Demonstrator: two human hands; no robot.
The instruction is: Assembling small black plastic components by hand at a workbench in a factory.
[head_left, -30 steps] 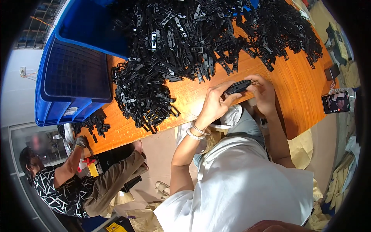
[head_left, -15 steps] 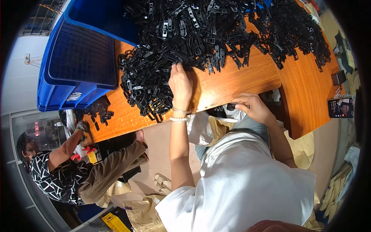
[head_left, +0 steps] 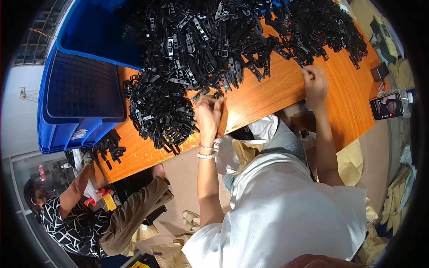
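With bent fingers, the left hand (head_left: 208,116) is resting at the near edge of black plastic parts (head_left: 214,51) lying across the far side of the wooden table (head_left: 263,93), while the right hand (head_left: 316,83), curled narrow, is hovering rightward, though whether either is holding anything I cannot tell.

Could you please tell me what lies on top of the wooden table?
Black clip-like parts lie heaped on the wooden table, beside a blue crate. The tabletop beneath the heaps is covered and cannot be seen.

No readable text; crate label (head_left: 79,134), phone screen (head_left: 388,106) too small.
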